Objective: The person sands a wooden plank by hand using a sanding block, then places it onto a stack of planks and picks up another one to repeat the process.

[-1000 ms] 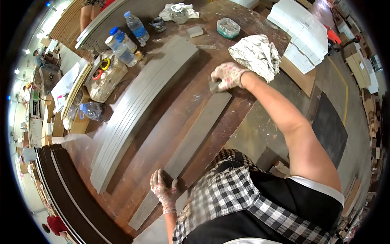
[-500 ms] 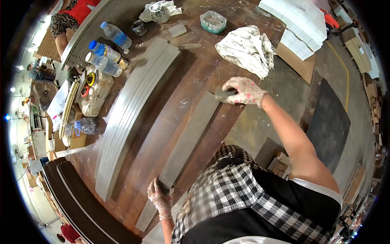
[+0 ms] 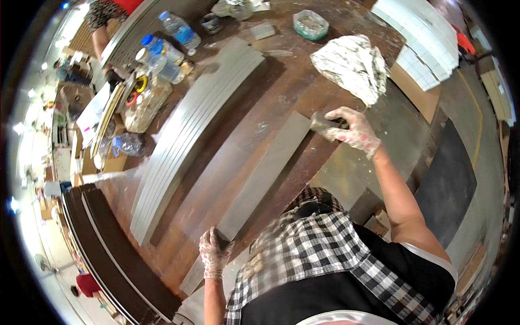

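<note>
A long, narrow grey board [image 3: 265, 173] lies slantwise across the brown tabletop in front of me. At its near left part, my left hand [image 3: 213, 254], in a patterned glove, curls over the board with thumb and fingers on opposite sides. A dark patch shows under that palm; I cannot tell whether it is a pad or a shadow. Just past the board's far right end, my right hand [image 3: 355, 131], in a similar pink-spotted glove, grips a small grey block [image 3: 323, 124] between thumb and fingers.
Left of the board lies a stack of grey boards [image 3: 197, 135]. Plastic bottles [image 3: 179, 32], a bagged bundle [image 3: 146, 105] and a tub [image 3: 310, 25] stand farther off. A crumpled cloth [image 3: 352, 67] rests near white panels [image 3: 417, 32]. Dark boards [image 3: 116, 254] are stacked at lower left.
The whole view has shifted, moving the table contents rightward. My right hand has turned a little, showing more of the block at the board's end. My left hand keeps its place on the board.
</note>
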Action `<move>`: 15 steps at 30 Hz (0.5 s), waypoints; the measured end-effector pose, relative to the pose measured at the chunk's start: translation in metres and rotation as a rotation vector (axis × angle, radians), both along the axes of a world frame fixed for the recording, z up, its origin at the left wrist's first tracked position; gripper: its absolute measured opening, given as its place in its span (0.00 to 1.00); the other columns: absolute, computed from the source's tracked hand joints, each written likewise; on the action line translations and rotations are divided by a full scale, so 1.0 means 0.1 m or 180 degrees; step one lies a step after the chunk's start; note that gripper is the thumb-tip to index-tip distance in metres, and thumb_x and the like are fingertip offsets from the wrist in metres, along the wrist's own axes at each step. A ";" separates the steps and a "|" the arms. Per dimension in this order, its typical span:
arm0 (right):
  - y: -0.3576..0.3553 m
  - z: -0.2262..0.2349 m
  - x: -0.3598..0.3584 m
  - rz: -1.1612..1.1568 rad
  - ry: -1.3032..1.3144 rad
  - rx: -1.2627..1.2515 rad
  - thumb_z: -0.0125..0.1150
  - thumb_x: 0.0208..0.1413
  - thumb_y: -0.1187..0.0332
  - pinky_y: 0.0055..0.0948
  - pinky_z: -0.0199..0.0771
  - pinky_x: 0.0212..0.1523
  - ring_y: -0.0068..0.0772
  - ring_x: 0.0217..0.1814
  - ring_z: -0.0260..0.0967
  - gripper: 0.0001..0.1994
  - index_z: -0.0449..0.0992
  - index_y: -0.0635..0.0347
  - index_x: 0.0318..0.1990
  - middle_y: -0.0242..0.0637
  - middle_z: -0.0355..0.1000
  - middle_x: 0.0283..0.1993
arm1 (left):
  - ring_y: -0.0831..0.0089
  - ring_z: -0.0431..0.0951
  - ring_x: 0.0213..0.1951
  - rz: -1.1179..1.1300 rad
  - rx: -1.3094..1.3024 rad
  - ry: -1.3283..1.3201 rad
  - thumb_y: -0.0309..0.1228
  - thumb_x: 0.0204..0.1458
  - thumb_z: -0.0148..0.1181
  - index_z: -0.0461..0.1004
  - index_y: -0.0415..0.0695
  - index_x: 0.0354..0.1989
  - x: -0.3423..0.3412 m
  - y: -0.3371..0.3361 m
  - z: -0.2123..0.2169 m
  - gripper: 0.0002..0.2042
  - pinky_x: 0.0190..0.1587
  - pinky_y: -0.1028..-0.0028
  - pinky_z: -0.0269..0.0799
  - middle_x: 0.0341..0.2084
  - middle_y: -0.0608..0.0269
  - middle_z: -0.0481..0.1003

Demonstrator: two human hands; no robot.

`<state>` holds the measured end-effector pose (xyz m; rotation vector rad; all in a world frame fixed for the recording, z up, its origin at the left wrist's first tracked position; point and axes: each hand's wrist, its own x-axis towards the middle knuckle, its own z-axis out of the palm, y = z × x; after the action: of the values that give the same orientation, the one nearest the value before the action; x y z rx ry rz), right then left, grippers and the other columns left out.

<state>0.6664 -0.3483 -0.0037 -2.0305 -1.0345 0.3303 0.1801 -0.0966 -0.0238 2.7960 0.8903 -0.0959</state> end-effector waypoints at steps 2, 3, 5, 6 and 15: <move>0.03 0.07 -0.07 -0.0364 0.1425 0.0511 0.70 0.49 0.71 0.28 0.74 0.54 0.25 0.51 0.73 0.17 0.78 0.59 0.48 0.34 0.77 0.48 | 0.46 0.71 0.53 0.0051 -0.0130 -0.0285 0.39 0.37 0.75 0.66 0.39 0.59 0.00 -0.07 0.04 0.39 0.54 0.55 0.71 0.50 0.43 0.71; 0.07 0.11 -0.07 -0.0375 0.1416 0.0845 0.67 0.50 0.75 0.27 0.73 0.54 0.24 0.51 0.71 0.17 0.78 0.63 0.49 0.35 0.76 0.49 | 0.46 0.72 0.52 0.0070 -0.0150 -0.0332 0.39 0.37 0.75 0.66 0.39 0.59 0.08 -0.11 0.09 0.39 0.54 0.55 0.71 0.50 0.43 0.71; 0.12 0.09 -0.08 -0.0493 0.1393 0.1314 0.66 0.51 0.75 0.27 0.73 0.54 0.26 0.52 0.71 0.18 0.76 0.66 0.51 0.36 0.75 0.50 | 0.46 0.73 0.51 0.0058 -0.0098 -0.0439 0.37 0.36 0.74 0.66 0.38 0.59 0.23 -0.16 0.22 0.38 0.53 0.55 0.72 0.50 0.42 0.71; 0.18 0.11 -0.11 -0.0393 0.1398 0.1641 0.66 0.51 0.76 0.27 0.72 0.55 0.26 0.52 0.71 0.19 0.75 0.66 0.53 0.35 0.75 0.51 | 0.46 0.73 0.50 0.0010 -0.0011 -0.0473 0.36 0.36 0.74 0.66 0.38 0.59 0.29 -0.16 0.31 0.38 0.53 0.55 0.72 0.50 0.42 0.71; 0.82 0.39 -0.84 0.0493 0.1860 0.1877 0.65 0.52 0.74 0.28 0.71 0.56 0.27 0.53 0.71 0.19 0.74 0.65 0.53 0.34 0.74 0.52 | 0.52 0.71 0.52 0.1035 0.0055 -0.1370 0.27 0.39 0.70 0.65 0.39 0.62 -0.57 -0.02 0.95 0.36 0.55 0.60 0.70 0.50 0.48 0.69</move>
<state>0.5825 -0.2658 0.0348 -1.2215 -0.7922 0.5795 0.1227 -0.0990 0.0709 2.4922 1.2036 0.5401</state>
